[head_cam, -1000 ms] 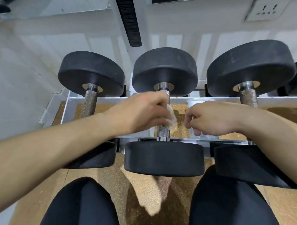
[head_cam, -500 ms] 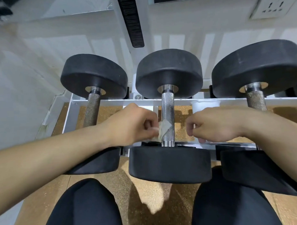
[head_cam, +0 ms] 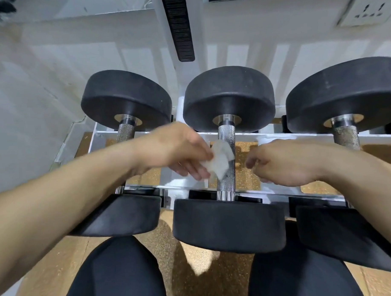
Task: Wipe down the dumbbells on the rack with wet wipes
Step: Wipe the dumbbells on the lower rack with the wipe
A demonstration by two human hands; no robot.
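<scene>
Near the person's knees, the middle dumbbell (head_cam: 228, 224) lies across the rack (head_cam: 245, 136) between two others. A fingertip grip may let the wipe (head_cam: 220, 161) snag on the knurled handle (head_cam: 227, 180) and pull loose, or miss the handle's right side. The left hand (head_cam: 174, 153) pinches the crumpled wipe against the handle's left side. The right hand (head_cam: 286, 162) hovers just right of it, fingers loosely curled; whether it holds anything cannot be told.

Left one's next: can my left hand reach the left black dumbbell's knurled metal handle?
Likely yes: the left hand, pinching the white wet wipe, is just beside that knurled metal handle, with nothing between them.
</scene>
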